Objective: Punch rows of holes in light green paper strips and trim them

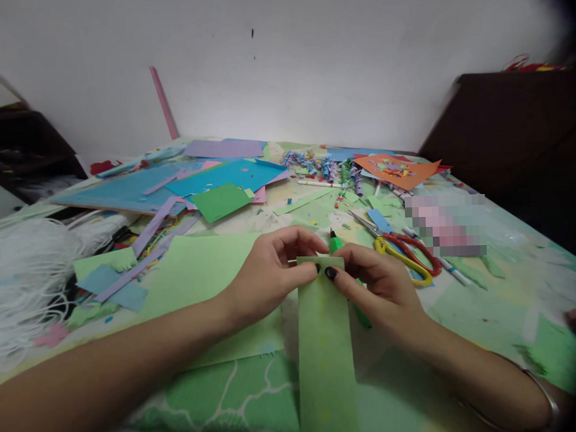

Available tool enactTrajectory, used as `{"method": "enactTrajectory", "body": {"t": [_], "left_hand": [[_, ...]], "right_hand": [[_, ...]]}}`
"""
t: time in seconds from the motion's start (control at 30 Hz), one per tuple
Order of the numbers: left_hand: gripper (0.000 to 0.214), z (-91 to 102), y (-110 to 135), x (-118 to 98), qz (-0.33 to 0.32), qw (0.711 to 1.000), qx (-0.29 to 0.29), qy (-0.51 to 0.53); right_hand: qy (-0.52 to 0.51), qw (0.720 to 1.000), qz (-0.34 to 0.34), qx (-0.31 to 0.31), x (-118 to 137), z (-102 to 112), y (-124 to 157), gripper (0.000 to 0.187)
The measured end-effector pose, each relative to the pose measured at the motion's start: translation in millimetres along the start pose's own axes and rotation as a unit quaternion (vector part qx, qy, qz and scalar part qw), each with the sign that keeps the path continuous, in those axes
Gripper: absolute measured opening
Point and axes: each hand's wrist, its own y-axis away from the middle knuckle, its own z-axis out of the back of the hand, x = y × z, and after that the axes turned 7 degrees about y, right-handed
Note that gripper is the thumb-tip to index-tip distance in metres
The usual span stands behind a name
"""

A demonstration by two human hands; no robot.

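A long light-green paper strip [326, 359] hangs toward me, its far end pinched between both hands. My left hand [275, 267] grips the top left corner with thumb in front and fingers behind. At the top right corner, my right hand [379, 279] pinches the strip the same way. The top edge looks folded over, with a pale bit showing behind it. Just beyond my hands lies a green pen-like tool with a dark tip [335, 241], partly hidden by my right hand. Under my left arm lies a larger light-green sheet [191, 282].
Scissors with red and yellow handles [402, 253] lie right of my hands. Blue sheets [225, 180] and a green piece [221, 201] lie at the back left. An orange sheet [419, 172] holds scraps. White cord [30, 269] is heaped at left. Curled paper strips [331, 167] lie further back.
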Motion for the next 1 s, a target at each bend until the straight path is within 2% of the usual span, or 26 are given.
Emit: {"method": "enactTrajectory", "body": {"t": [0.13,0.23,0.37,0.53,0.73,1.0], "left_hand": [[0.022,-2.0,2.1,-0.8,-0.006,0.999,-0.014,-0.035],[0.021,-3.2,3.5,-1.6,-0.019,0.999,-0.015,-0.046],[0.022,-0.4,2.1,-0.8,-0.019,0.999,0.035,-0.004],[0.022,4.5,-0.1,0.5,0.055,0.985,0.071,0.147],[0.018,1.9,-0.2,-0.3,0.088,0.958,0.097,0.257],[0.017,2.3,0.1,0.4,0.161,0.934,0.095,0.306]], "right_hand": [[0.063,0.997,0.052,-0.013,3.7,0.0,0.7,0.015],[0.070,0.995,0.073,-0.013,5.3,-1.3,0.8,0.016],[-0.011,1.000,0.010,-0.002,2.9,-2.1,-0.2,0.015],[-0.133,0.989,-0.069,0.007,1.2,0.8,-1.2,0.017],[-0.161,0.983,-0.084,0.021,3.6,0.9,-1.1,0.017],[-0.179,0.979,-0.087,0.030,4.7,0.7,-0.4,0.017]]}}
